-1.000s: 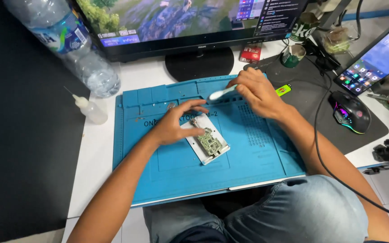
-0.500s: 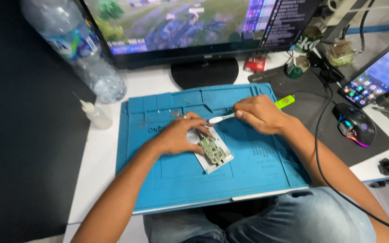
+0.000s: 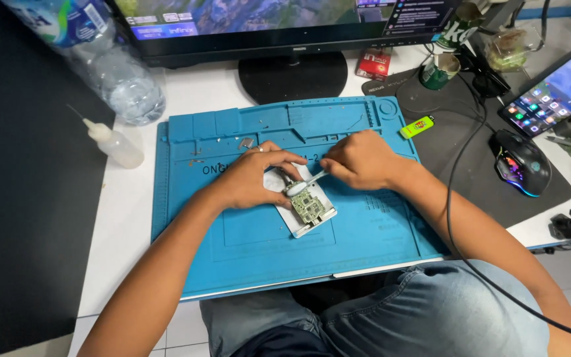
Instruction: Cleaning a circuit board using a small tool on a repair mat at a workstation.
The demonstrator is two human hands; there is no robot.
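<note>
- The left hand (image 3: 249,180) lies flat on the blue work mat (image 3: 246,238), fingers curled over the upper end of a small white tray (image 3: 320,220) and pressing it down so it cannot slide.
- On that tray sits a small green circuit board (image 3: 307,206), near the middle of the mat, directly in front of the person.
- The right hand (image 3: 359,158) is pinched around the handle of a white brush (image 3: 301,185), whose head rests on the top edge of the board, just beside the left fingertips.
- The board looks light, thin and stiff, but I would call it fragile: tiny parts cover its face, so it is best held by its bare edges or steadied through the tray, not pressed on top.
- The tray seems smooth and would likely skate on the mat unless pinned, which is what the left hand is doing.
- The brush is slim and light; a pen-like grip close to the head gives the finest control.
- Around them on the white counter (image 3: 127,218): a clear water bottle (image 3: 114,73) and a small needle-tipped squeeze bottle (image 3: 115,144) to the left, a monitor stand (image 3: 292,76) behind the mat, and a yellow-green lighter (image 3: 417,125) just off the mat's right corner.
- Further right, a glowing mouse (image 3: 522,162) sits on a dark pad (image 3: 457,152), with a lit tablet (image 3: 558,89) propped beyond it.
</note>
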